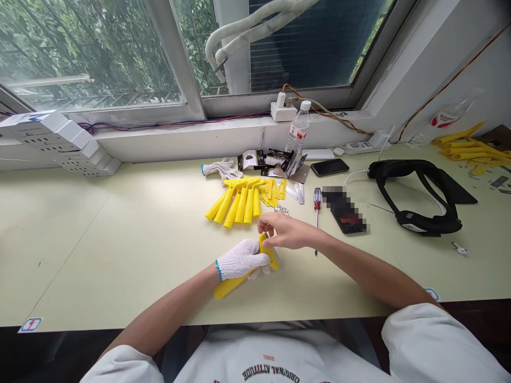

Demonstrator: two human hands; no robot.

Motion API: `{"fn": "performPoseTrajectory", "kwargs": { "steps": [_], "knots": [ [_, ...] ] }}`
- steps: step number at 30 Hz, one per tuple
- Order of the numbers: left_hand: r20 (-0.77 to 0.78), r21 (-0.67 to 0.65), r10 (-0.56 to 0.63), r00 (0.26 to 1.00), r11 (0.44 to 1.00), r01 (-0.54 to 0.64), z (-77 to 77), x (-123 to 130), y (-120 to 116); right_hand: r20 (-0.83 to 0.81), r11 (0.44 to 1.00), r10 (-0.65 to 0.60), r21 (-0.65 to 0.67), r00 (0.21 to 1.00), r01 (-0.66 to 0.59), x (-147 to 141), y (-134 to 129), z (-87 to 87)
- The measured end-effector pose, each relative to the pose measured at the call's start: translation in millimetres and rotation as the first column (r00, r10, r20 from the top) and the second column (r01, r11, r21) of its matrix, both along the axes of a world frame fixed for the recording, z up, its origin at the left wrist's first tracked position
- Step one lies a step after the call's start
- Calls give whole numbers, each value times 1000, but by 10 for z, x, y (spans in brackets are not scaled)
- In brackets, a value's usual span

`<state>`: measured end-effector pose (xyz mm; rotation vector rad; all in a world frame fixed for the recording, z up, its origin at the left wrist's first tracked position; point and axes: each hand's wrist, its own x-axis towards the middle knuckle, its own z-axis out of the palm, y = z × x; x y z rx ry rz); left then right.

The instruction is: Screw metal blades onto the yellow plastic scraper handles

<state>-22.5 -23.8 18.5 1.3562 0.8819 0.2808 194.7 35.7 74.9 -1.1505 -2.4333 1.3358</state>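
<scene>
Left hand [241, 260], gloved: clamped around the scraper [273, 259], which is held near the front edge of the table [120, 255], about midway between its sides. Right hand [289, 231], bare: fingers curled at the head's far end; whether they pinch anything cannot be told.

Step in hand, as judged: work at the scraper's head. Good practice is a firm left grip below the head, the parts seated flat and square, and bare fingertips clear of the thin edge strip.

Count, toward the table's back edge: handles [239, 205], at least six, overlapping; plates [271, 194], several, stacked, not countable; blades [298, 192], at least two; screws [281, 209], one small heap, too small to count; spare glove [223, 169], one. Screwdriver [317, 199], right of the heap: one.
</scene>
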Motion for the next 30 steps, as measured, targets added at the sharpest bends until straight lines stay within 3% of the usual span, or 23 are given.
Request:
{"fn": "performPoseTrajectory", "kwargs": {
  "steps": [4,11,17,20,23,26,28,30],
  "knots": [
    [-90,31,-64,994,997,67,24,-13,20,-21,996,28,-83,999,-30,-6,-2,1],
    [-83,29,-83,993,996,86,2,-18,30,-58,992,5,-123,998,-12,-19,-2,-54],
    [125,-84,-10,992,996,21,-48,-35,36,-89,993,-1,-115,996,-10,-14,32,-68],
    [162,-147,61,985,988,-37,-49,-47,37,-122,969,-10,-247,992,-20,8,59,-90],
    [183,-167,55,982,986,-24,-38,-58,35,-196,907,-32,-418,980,-54,43,115,-174],
    [219,-196,63,974,980,-20,-53,-66,32,-260,859,-23,-498,965,-114,65,178,-237],
    [209,-235,123,970,969,-72,-87,-69,36,-248,907,-28,-414,968,-80,50,166,-181],
    [205,-257,188,961,957,-132,-130,-70,49,-250,989,-94,-136,964,61,-1,52,-12]
  ]
}}
